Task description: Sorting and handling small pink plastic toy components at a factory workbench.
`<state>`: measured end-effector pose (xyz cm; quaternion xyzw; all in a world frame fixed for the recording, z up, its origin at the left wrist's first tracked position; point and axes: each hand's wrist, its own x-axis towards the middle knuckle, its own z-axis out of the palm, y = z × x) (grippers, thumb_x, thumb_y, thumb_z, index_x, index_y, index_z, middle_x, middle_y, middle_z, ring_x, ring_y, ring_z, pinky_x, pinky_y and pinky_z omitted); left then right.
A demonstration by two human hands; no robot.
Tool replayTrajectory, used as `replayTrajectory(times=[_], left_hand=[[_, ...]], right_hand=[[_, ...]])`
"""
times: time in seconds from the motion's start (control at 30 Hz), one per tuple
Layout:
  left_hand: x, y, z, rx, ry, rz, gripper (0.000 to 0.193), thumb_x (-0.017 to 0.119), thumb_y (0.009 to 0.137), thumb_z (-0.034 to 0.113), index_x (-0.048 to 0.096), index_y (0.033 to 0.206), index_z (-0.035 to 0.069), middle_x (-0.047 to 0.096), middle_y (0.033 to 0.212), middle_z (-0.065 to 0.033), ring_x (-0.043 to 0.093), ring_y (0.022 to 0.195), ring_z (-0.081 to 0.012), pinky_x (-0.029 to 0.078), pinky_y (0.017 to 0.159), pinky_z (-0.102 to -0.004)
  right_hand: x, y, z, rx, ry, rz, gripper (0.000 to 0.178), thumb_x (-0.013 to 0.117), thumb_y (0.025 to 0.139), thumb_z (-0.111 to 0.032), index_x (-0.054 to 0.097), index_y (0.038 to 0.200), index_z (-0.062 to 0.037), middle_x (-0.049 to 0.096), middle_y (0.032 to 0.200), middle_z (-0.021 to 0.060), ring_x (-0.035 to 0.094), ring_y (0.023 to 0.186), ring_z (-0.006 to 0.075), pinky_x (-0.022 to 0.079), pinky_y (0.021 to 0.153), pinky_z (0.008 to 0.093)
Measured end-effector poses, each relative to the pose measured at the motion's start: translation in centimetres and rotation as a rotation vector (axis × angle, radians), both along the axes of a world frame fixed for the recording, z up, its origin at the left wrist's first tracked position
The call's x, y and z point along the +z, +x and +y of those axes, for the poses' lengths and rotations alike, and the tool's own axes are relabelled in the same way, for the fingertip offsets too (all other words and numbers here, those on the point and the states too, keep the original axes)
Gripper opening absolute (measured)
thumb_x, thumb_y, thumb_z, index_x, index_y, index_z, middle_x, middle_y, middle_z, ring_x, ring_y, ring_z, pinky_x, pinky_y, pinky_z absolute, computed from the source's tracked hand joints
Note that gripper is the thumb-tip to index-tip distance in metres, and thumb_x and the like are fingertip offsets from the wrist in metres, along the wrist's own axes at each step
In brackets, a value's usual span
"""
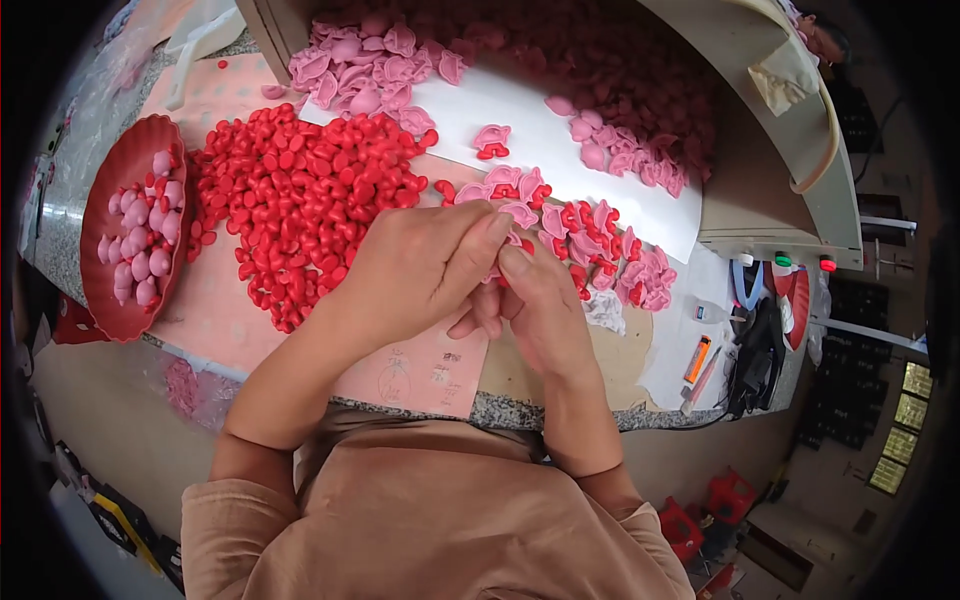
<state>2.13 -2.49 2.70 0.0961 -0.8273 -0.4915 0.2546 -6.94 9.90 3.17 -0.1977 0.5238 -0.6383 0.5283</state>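
Note:
My left hand [425,262] and my right hand [545,312] meet over the table, thumbs and fingertips pressed together. Between them they pinch a small pink plastic piece [493,273], mostly hidden by the fingers; a bit of red shows beside it. Just beyond my fingers lie pink hollow shell pieces with red rounded pieces [585,235] set in or against them. A large heap of small red plastic pieces [310,190] spreads left of my hands. One pink shell with a red piece [492,140] lies apart on the white sheet [455,105].
A red scalloped bowl [105,195] at the left holds pink rounded pieces. More pink shells [380,70] fill a grey housing [780,240] with coloured buttons. An orange lighter [697,358], a clear bottle [708,312] and a black bag [757,365] lie at the right. A white scoop [200,35] rests far left.

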Motion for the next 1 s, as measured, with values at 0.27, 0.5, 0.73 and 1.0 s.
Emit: replayTrajectory(times=[0.27,0.5,0.73,1.0], left_hand=[[0.4,0.0,0.9,-0.071,0.099,-0.006,0.031,0.042,0.097,0.022,0.058,0.083,0.0,0.056,0.057,-0.0127,0.059,0.05,-0.0256,0.045,0.048,-0.0352],[0.4,0.1,0.2,-0.011,0.059,0.009,0.022,0.048,0.093,0.012,0.059,0.089,-0.006,0.058,0.068,-0.0161,0.058,0.056,-0.0299,0.044,0.049,-0.0358],[0.1,0.1,0.3,-0.057,0.178,-0.042,0.022,0.047,0.094,0.012,0.056,0.08,-0.003,0.052,0.063,-0.0117,0.053,0.051,-0.0276,0.041,0.048,-0.0357],[0.1,0.2,0.9,-0.023,0.143,-0.109,0.024,0.046,0.095,0.013,0.053,0.077,-0.001,0.049,0.062,-0.0122,0.051,0.05,-0.0271,0.039,0.048,-0.0346]], right_hand=[[-0.2,-0.5,1.6,0.027,0.024,0.266,0.036,0.046,0.096,-0.026,0.05,0.114,0.0052,0.053,0.073,0.0066,0.054,0.062,0.0122,0.055,0.059,0.0298],[0.0,-0.6,0.6,0.045,-0.038,0.493,0.03,0.051,0.09,-0.015,0.051,0.111,0.0069,0.052,0.073,-0.0001,0.045,0.063,0.0046,0.036,0.055,0.0205],[-0.9,-0.6,1.0,0.042,-0.063,0.376,0.016,0.051,0.087,-0.012,0.051,0.094,0.0027,0.049,0.07,0.0001,0.041,0.062,0.005,0.035,0.055,0.0209],[-0.8,-0.5,1.4,0.03,-0.083,0.411,0.015,0.052,0.09,-0.013,0.052,0.096,-0.0003,0.049,0.072,-0.0016,0.043,0.063,0.0039,0.036,0.055,0.0206]])
